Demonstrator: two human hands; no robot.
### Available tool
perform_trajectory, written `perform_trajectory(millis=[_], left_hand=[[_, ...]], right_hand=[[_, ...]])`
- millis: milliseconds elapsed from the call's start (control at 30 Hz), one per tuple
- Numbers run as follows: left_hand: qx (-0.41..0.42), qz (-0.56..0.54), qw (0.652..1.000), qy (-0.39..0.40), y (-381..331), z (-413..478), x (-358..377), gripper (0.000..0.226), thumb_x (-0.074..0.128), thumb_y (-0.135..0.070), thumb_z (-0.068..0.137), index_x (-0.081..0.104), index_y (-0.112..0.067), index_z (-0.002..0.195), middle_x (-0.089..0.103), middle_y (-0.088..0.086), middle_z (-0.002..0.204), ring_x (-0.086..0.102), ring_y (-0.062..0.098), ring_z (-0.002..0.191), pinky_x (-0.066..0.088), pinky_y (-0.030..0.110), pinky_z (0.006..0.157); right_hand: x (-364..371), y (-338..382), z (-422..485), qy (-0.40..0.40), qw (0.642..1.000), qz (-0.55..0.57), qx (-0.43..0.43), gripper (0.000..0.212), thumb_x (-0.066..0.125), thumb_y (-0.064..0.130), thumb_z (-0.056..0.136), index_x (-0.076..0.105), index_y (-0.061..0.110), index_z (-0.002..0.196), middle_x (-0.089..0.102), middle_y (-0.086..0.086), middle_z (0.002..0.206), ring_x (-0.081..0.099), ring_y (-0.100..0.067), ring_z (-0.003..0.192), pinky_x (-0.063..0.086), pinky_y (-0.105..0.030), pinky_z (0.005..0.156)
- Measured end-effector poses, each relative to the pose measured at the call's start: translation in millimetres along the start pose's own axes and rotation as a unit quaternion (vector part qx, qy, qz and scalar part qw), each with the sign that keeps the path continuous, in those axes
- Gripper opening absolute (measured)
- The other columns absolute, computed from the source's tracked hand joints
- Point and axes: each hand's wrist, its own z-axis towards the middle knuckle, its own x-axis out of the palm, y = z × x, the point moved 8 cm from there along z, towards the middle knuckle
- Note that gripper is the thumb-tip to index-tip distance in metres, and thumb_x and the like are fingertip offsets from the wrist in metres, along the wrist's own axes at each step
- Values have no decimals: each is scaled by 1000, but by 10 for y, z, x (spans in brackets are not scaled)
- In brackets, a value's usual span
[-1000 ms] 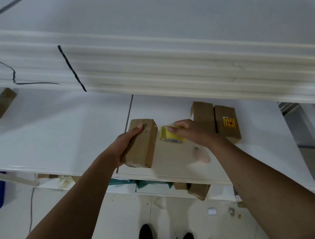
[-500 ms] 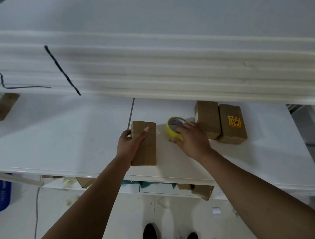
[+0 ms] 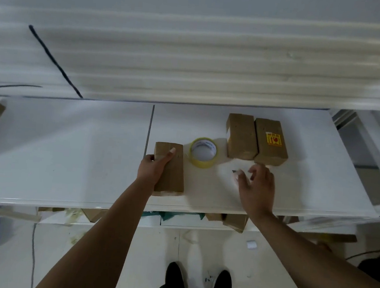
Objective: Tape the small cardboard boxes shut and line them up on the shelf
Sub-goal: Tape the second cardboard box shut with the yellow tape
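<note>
Head view: left hand [image 3: 153, 168] grips the cardboard box [image 3: 171, 174] near the front edge of the shelf [image 3: 68, 156], steadying it for taping. Tape roll [image 3: 203, 155] lies flat just beside it. Right hand [image 3: 257, 186] hovers spread and empty, its fingertips blurred. Two boxes [image 3: 241, 137] are lined up touching, back right.

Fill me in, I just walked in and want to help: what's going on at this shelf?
A person stands at a white shelf. The left hand grips a cardboard box near the front edge. The right hand hovers open over the shelf, holding nothing. A yellow tape roll lies flat just right of the held box, untouched. Farther back on the right, two more boxes sit side by side, one of them a stickered box.
</note>
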Motion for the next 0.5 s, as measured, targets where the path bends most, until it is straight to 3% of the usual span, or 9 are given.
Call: perform_trajectory(millis=[133,233,367,500], left_hand=[[5,-5,1000,1,6,-10,2,68,81,-63,81,58,-17,125,69,7,113,69,30,102,59,50,95],[7,-12,1000,1,14,-31,-1,61,79,-62,83,56,-20,121,69,5,109,68,27,96,59,46,92],[19,-11,1000,-4,11,-52,-6,58,78,-63,84,59,-20,119,69,1,104,68,21,90,58,42,87],[25,-7,1000,-6,22,-55,-16,57,77,-63,85,60,-20,118,69,-1,101,69,23,92,60,45,92]], right_hand=[[65,-198,-123,66,994,-81,-9,36,72,44,93,56,13,100,59,-7,92,55,-29,84,41,-34,71],[151,-147,-59,100,989,-112,5,38,65,52,95,58,15,100,60,-8,97,56,-30,91,46,-39,77],[205,-136,7,141,983,-110,35,33,63,48,97,58,16,101,59,-9,104,55,-32,100,44,-43,83],[246,-34,-33,173,982,-71,36,26,63,38,101,56,14,108,66,-7,102,63,-32,99,46,-40,79]])
